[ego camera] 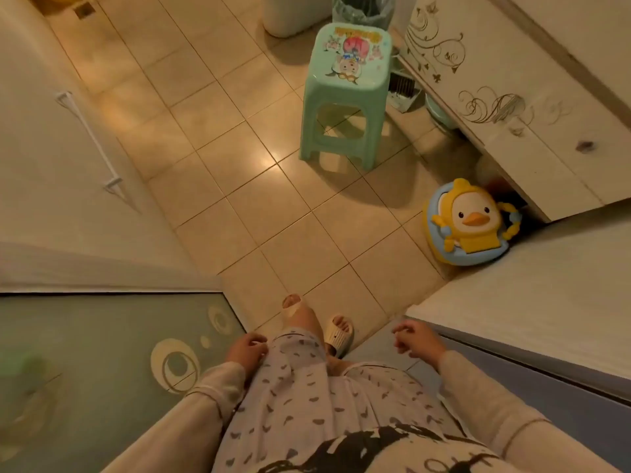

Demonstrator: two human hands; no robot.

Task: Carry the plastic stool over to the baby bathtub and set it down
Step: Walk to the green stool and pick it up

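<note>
Mint-green plastic stool w/ cartoon-printed seat stands upright on tan floor tiles, well ahead. Left hand & right hand hang loose, empty, since not reached yet. Bathtub unseen.

Beige tiled floor ahead of you holds a green stool, a duck potty and a bin.

Glossy plastic stool — smooth, shiny floor tiles.
</note>
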